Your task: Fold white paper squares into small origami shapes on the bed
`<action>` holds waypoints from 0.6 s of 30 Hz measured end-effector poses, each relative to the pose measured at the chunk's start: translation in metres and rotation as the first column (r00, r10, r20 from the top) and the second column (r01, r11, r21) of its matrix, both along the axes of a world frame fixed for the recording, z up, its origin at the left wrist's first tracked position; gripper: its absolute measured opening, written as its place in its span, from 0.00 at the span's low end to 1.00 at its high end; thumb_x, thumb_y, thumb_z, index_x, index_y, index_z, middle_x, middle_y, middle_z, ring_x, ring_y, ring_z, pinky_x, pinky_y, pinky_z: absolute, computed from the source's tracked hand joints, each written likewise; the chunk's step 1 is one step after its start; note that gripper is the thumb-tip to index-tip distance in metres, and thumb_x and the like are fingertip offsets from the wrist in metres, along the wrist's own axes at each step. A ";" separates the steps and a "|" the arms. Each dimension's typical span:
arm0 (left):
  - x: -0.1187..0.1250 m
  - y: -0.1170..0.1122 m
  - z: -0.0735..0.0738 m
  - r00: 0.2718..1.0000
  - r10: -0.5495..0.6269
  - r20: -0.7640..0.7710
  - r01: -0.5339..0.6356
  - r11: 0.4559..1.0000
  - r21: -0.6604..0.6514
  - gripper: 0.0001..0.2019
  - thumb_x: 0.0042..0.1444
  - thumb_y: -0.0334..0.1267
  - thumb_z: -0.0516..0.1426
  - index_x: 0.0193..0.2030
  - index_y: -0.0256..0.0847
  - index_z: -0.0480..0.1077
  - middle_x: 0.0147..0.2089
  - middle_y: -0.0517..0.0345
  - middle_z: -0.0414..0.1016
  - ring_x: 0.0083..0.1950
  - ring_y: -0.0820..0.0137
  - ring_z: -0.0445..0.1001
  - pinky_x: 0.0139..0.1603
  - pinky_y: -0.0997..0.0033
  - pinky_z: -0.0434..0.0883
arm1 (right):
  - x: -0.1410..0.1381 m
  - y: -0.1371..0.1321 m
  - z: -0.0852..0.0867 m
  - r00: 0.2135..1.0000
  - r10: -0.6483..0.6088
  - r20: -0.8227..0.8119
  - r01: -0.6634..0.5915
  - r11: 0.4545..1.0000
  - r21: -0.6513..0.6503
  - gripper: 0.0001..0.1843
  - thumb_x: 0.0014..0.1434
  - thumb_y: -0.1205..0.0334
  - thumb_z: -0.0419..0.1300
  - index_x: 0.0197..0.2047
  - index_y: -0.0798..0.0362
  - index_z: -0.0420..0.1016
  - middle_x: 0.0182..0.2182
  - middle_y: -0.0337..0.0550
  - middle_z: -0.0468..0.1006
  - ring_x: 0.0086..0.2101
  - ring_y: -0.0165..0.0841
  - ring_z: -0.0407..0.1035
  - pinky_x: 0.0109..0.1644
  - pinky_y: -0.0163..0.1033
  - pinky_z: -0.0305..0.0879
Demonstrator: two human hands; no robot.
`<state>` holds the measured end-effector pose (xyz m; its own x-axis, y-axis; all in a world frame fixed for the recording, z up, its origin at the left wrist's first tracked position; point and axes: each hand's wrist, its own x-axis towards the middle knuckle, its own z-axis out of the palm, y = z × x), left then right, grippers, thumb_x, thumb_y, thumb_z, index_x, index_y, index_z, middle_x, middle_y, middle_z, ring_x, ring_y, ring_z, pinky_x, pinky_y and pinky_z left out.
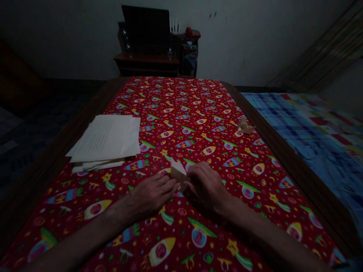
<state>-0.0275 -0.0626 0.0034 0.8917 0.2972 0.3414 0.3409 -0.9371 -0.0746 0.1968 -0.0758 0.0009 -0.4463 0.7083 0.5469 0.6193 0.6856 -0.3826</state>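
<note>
A small piece of folded paper [178, 174], brown with a whitish side, lies between my two hands over the patterned red cloth. My left hand [155, 192] rests low over the cloth, its fingertips closed at the paper's lower left edge. From the right, my right hand [208, 185] pinches the paper's right side with bent fingers; its thumb is partly in shadow. Farther off, near the table's right edge, sits another folded paper piece [244, 127], brown and pointed. Dim light hides the finer folds.
A stack of white printed sheets [104, 138] lies on the left of the cloth-covered table [176, 102]. Beyond the far end stand a dark monitor [146, 28] on a wooden desk [146, 58] and a red telephone [193, 32]. A bed with a checked cover [295, 132] is on the right.
</note>
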 end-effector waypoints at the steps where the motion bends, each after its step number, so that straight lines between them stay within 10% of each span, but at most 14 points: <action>1: 0.000 0.000 0.000 1.000 0.002 0.010 -0.002 1.000 0.004 0.12 0.61 0.27 0.50 0.50 0.31 0.65 0.44 0.50 0.73 0.42 0.66 0.71 0.52 0.58 0.67 | -0.003 0.001 -0.002 0.999 -0.032 -0.028 0.033 0.999 0.020 0.07 0.60 0.65 0.54 0.43 0.53 0.64 0.34 0.46 0.71 0.35 0.35 0.64 0.37 0.40 0.64; 10: -0.001 -0.003 0.007 0.994 0.003 0.111 -0.002 1.000 -0.008 0.07 0.60 0.29 0.51 0.43 0.37 0.68 0.36 0.54 0.74 0.38 0.68 0.71 0.41 0.66 0.69 | -0.004 0.015 -0.010 0.990 -0.032 0.139 0.015 0.992 0.122 0.08 0.61 0.70 0.50 0.37 0.55 0.70 0.32 0.46 0.72 0.33 0.34 0.62 0.33 0.37 0.59; 14: 0.000 -0.003 0.008 0.889 0.213 0.406 -0.157 0.974 -0.166 0.06 0.56 0.32 0.57 0.41 0.38 0.66 0.40 0.53 0.71 0.41 0.67 0.69 0.42 0.67 0.69 | -0.003 0.012 -0.011 0.979 -0.044 0.200 0.013 0.988 0.155 0.09 0.61 0.69 0.50 0.37 0.56 0.71 0.34 0.47 0.73 0.34 0.34 0.60 0.34 0.38 0.59; 18: 0.006 0.007 0.000 0.870 0.316 0.380 -0.212 0.933 -0.291 0.10 0.57 0.32 0.55 0.46 0.38 0.63 0.45 0.50 0.69 0.47 0.65 0.67 0.47 0.65 0.69 | -0.004 0.010 -0.010 0.974 -0.055 0.221 0.016 0.985 0.174 0.08 0.61 0.67 0.52 0.40 0.56 0.72 0.34 0.47 0.72 0.33 0.35 0.60 0.34 0.38 0.60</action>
